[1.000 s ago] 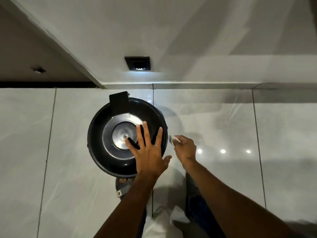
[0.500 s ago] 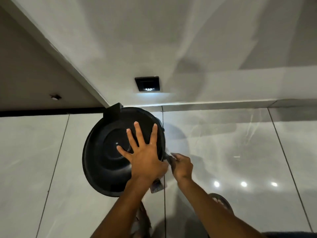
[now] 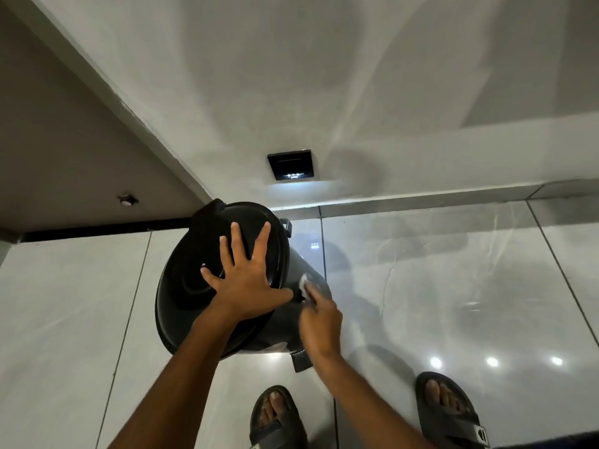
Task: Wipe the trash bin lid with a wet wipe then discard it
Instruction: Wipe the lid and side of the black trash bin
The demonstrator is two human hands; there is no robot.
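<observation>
A black round trash bin stands on the tiled floor, its lid [image 3: 194, 286] closed and facing me. My left hand [image 3: 246, 280] lies flat on the lid with fingers spread. My right hand [image 3: 319, 319] is at the bin's right side [image 3: 285, 328], blurred, pinching a small white wet wipe [image 3: 304, 281] against the bin's wall just below the lid rim. The bin's foot pedal [image 3: 299, 361] sticks out at the bottom.
Glossy grey floor tiles [image 3: 453, 286] spread to the right and left. A wall with a small black lit fixture [image 3: 290, 164] rises right behind the bin. My two feet in dark sandals [image 3: 450, 413] stand at the bottom, close to the bin.
The lid has gone from open, showing the metal inner pail, to closed under my left hand. My right hand with the wipe moved onto the bin's side. The view pulled back, showing my feet.
</observation>
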